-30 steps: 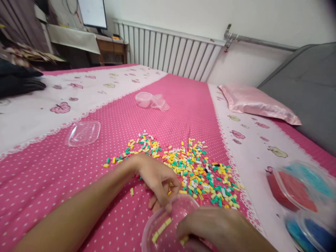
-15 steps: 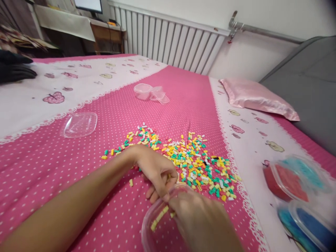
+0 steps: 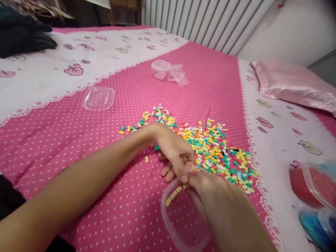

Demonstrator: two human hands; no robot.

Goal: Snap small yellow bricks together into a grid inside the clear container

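A clear plastic container lies on the pink bedding in front of me, with a row of pale yellow toy bricks along its inner side. My left hand is bent over its far rim. Its fingers are curled, and a bit of yellow brick shows inside the curl. My right hand reaches in from the lower right, fingers closed at the far rim, against the left fingertips. What the right fingers pinch is hidden. Beyond both hands spreads a pile of small toy bricks in yellow, green, white and red.
A clear lid lies at the left, and small clear containers stand farther back. On the right are a tub of red material and a blue one. Behind them rests a pink pillow; a black glove lies far left.
The view has tilted down and turned left, so everything sits farther right and higher in the picture. Both hands stay together at the container's far rim.
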